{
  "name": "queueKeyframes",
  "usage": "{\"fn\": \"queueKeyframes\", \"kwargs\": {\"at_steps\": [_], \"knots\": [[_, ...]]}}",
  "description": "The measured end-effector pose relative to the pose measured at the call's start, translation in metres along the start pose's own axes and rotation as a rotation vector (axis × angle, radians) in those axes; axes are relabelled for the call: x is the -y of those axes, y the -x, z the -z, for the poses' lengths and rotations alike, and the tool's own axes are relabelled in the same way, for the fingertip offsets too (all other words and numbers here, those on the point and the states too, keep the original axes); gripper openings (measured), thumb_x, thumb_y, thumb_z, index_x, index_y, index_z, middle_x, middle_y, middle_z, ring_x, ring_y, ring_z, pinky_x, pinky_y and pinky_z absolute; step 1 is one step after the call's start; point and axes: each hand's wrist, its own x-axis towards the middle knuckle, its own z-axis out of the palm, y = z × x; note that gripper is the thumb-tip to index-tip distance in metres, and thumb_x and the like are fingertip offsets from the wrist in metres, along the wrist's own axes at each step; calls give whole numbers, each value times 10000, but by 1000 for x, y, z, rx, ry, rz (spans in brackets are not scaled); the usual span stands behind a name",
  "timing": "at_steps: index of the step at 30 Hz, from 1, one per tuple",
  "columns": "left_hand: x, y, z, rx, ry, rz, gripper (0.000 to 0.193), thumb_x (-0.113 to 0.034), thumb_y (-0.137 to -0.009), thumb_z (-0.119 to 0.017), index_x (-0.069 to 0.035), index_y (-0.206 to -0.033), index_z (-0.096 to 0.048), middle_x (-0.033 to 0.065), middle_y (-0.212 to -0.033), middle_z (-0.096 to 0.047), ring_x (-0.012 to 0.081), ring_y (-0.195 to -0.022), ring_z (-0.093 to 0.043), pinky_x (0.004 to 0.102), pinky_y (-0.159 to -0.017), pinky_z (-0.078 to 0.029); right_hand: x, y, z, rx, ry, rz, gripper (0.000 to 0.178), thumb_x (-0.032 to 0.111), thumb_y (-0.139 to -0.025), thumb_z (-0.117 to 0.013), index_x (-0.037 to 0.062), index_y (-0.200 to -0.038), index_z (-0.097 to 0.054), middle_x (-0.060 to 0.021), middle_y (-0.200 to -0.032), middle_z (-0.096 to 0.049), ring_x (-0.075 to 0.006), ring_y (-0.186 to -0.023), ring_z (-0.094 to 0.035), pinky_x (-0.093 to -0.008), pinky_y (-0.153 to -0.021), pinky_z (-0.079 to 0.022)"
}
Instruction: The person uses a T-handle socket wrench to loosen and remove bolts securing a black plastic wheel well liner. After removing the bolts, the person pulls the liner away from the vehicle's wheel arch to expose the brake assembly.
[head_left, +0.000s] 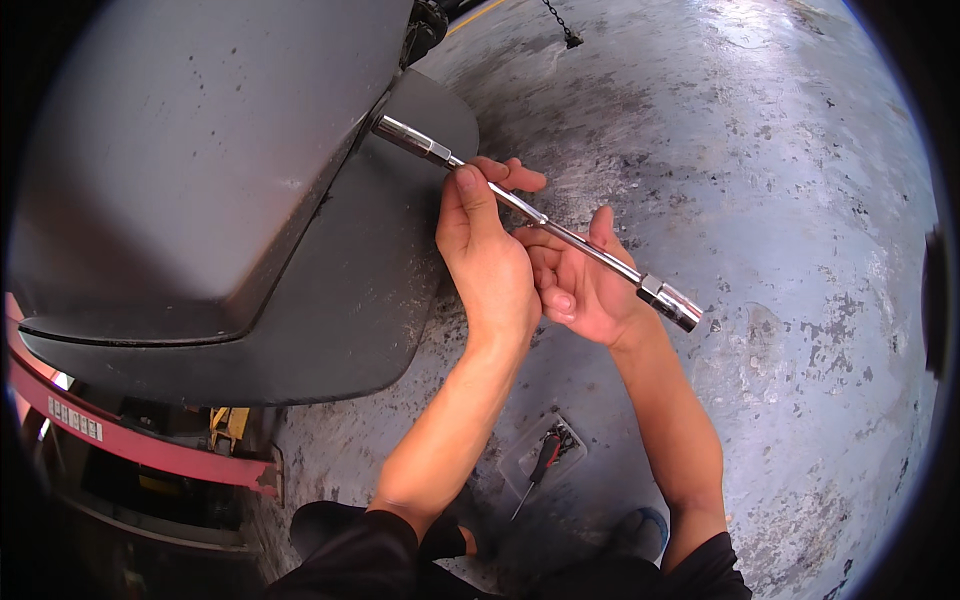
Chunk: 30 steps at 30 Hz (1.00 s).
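A chrome socket wrench [560,233] with a socket at each end slants across the middle of the view. Its upper socket [402,135] meets the seam between a grey vehicle body panel [190,150] and dark plastic trim [340,290]; whether it sits on a fastener there is hidden. My left hand [490,250] is closed on the shaft just below that socket, thumb on the near side. Beneath the lower half of the shaft, my right hand [590,285] is turned palm up, thumb apart and fingers loosely bent, not closed round it. The lower socket [670,303] points freely outward.
On the floor between my feet lies a clear tray [573,468] with small dark pieces in it and a screwdriver [545,462] across it. A red metal beam [150,440] runs under the vehicle at lower left. A chain [557,20] hangs at the top.
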Motion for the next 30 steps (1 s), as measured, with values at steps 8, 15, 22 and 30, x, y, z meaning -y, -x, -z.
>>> {"fn": "queueKeyframes", "kwargs": {"at_steps": [8,15,22,30], "knots": [[-9,2,2,9,-22,142,314,-315,-995,-328,-42,-967,-482,79,-871,-594,133,-924,-518,267,-711,-409,-23,-9,-11,-10,-31,253,400,276,-898,-561,59,-1206,-428,-61,-1058,-531,-101,-729,-477,-224,-533,-410],[-7,0,-1,59,168,151,311,-312,-999,-312,-39,-981,-459,105,-904,-581,195,-944,-537,341,-836,-416,-20,-38,12,-242,1161,1046,415,-82,-686,-700,84,-1013,-506,-86,-1042,-572,-170,-908,-522,-300,-750,-447],[-7,1,3,28,48,84,340,-342,-1001,-289,-57,-924,-458,98,-909,-602,151,-914,-482,334,-880,-359,-15,-12,3,-342,994,687,334,-68,-708,-688,50,-986,-544,-34,-1013,-496,-98,-888,-514,-231,-705,-445],[-11,4,-4,-4,87,115,382,-368,-1002,-264,-44,-935,-457,126,-895,-608,195,-920,-551,352,-847,-413,2,-19,4,-5,1287,881,316,-143,-708,-595,55,-933,-496,-89,-1024,-516,-162,-871,-553,-272,-702,-481]]}}
